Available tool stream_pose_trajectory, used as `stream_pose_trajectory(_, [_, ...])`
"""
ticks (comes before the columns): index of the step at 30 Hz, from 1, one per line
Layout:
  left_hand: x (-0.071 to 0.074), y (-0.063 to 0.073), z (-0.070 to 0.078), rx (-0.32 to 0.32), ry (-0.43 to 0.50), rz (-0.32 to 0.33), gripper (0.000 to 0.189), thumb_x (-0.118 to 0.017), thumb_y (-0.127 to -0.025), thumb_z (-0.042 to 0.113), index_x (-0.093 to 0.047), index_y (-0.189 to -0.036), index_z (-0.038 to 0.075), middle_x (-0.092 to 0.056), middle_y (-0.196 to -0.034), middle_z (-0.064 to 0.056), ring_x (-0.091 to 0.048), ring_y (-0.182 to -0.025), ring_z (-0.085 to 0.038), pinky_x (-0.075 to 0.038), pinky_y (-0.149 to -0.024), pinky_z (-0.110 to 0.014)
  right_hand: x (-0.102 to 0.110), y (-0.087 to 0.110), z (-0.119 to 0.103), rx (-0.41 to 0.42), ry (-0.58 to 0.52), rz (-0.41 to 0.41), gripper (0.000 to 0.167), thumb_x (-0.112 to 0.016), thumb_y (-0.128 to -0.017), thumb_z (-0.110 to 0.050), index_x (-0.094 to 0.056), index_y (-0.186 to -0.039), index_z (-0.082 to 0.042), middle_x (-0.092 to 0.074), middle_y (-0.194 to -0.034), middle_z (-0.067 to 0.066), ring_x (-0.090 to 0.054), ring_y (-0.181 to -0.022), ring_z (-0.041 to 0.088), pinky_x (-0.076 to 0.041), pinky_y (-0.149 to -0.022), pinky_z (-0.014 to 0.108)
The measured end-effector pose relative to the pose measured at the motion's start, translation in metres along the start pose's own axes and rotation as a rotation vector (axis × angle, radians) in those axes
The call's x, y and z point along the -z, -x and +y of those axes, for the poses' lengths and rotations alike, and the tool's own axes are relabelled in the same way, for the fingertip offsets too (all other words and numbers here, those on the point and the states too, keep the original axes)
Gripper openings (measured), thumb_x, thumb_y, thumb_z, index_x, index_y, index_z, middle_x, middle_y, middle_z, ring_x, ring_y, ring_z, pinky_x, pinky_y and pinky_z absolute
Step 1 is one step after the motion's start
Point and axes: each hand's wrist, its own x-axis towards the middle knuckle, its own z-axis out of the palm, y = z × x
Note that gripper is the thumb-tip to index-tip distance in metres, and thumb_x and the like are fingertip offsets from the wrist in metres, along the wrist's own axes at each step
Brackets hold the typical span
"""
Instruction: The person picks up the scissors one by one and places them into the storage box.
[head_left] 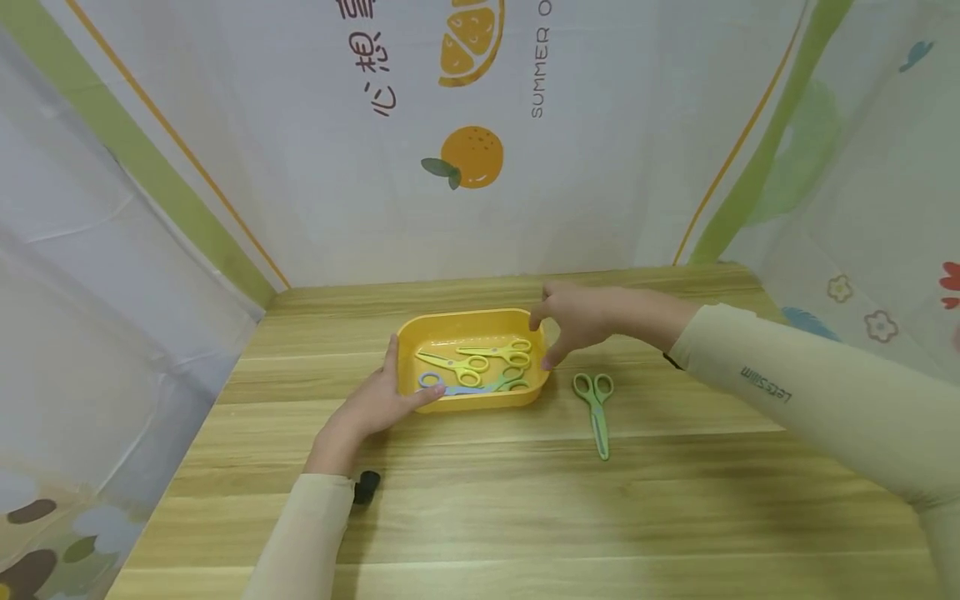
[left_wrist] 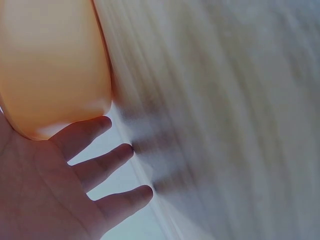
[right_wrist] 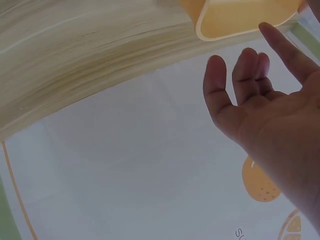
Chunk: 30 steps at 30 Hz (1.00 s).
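Note:
A yellow plastic bin (head_left: 472,405) stands on the table with several child's scissors inside. Two pairs are yellow (head_left: 453,364); blue scissors (head_left: 465,390) and green-handled scissors (head_left: 508,379) lie along its front wall. My left hand (head_left: 378,398) holds the bin's left end, thumb over the front rim. In the left wrist view, its other fingers (left_wrist: 117,157) are spread by the bin. My right hand (head_left: 581,318) grips the right end between forefinger and thumb. The right wrist view shows its remaining fingers (right_wrist: 216,75) bent, apart from the bin. Green scissors (head_left: 596,412) lie right of the bin.
The wood-grain table (head_left: 480,508) runs back to a white printed curtain (head_left: 585,208), with more cloth on both sides. Bare wood shows in front of the bin. A small black object (head_left: 366,487) sits at the left cuff.

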Motion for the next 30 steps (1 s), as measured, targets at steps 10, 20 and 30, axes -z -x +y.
stream_pose_trajectory(10, [0.0,0.0,-0.002,-0.001,0.017,-0.002,0.139,-0.064,-0.086,0.085,0.025,-0.168,0.018,-0.027,-0.173,-0.028,-0.048,-0.149,-0.044,-0.039,-0.122,-0.062,-0.017,0.017,0.014,-0.009,-0.03,-0.092,0.055,-0.084,-0.093,-0.036,-0.068,-0.139,-0.01,-0.05,-0.148,0.027,-0.056,-0.138,0.043,-0.048,-0.115,0.058])
stream_pose_trajectory(20, [0.0,0.001,0.0,-0.001,0.021,-0.006,0.139,-0.064,-0.086,0.085,0.026,-0.167,0.016,-0.026,-0.173,-0.029,-0.047,-0.15,-0.043,-0.039,-0.122,-0.062,-0.035,0.026,0.032,0.026,-0.038,-0.094,0.059,-0.085,-0.092,-0.033,-0.066,-0.144,-0.014,-0.055,-0.129,0.017,-0.061,-0.116,0.03,-0.053,-0.102,0.05])
stream_pose_trajectory(30, [0.002,0.002,0.001,0.002,0.026,-0.014,0.139,-0.063,-0.087,0.085,0.027,-0.167,0.016,-0.02,-0.175,-0.028,-0.04,-0.155,-0.046,-0.036,-0.124,-0.064,-0.061,0.031,0.05,0.112,0.033,-0.052,0.063,-0.089,-0.089,-0.021,-0.064,-0.146,-0.016,-0.056,-0.119,0.014,-0.052,-0.09,0.017,-0.05,-0.08,0.033])
